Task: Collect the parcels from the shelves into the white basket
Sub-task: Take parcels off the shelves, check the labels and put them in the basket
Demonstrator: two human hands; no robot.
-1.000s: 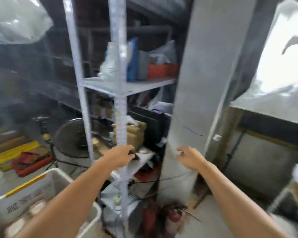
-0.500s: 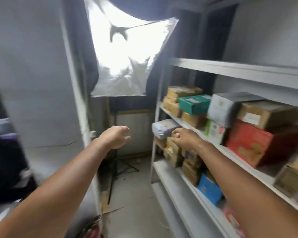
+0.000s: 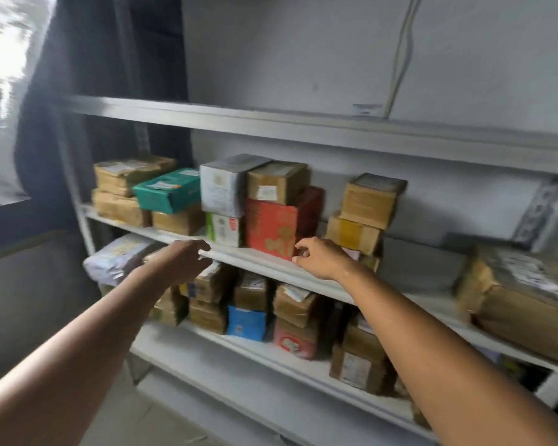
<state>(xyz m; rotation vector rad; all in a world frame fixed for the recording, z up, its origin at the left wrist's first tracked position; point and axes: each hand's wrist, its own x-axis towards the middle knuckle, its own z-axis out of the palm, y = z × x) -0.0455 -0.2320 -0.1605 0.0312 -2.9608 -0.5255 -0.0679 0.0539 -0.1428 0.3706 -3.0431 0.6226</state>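
Parcels fill the white metal shelves (image 3: 271, 262) that run from the near right to the far left in the head view; the white basket does not show in it. On the middle shelf a red box (image 3: 271, 230) with gold marks stands at the front edge, with a brown carton (image 3: 276, 185) on top of it and a grey box (image 3: 226, 185) just to its left. Under the grey box sits a small white and green box (image 3: 224, 230). Further left a teal box (image 3: 168, 188) lies on a brown carton, beside a stack of two more brown cartons at the far left end. To the right of the red box stands a stack of brown cartons (image 3: 364, 210), and at the near right a large brown parcel (image 3: 522, 300) lies on the same shelf.

The lower shelf holds more cartons, among them a blue packet (image 3: 246, 323), a red and white box (image 3: 292, 342) and, at the left end, a pale plastic-wrapped bundle (image 3: 120, 257).

The left hand (image 3: 182, 259) reaches toward the front lip of the middle shelf, fingers loosely curled and narrow, holding nothing; whether the fingertips touch the lip cannot be told through the blur. The right hand (image 3: 319, 257) is at the lower right corner of the red box, fingers bent and a little apart, tips at or just beside the box, not closed around it.
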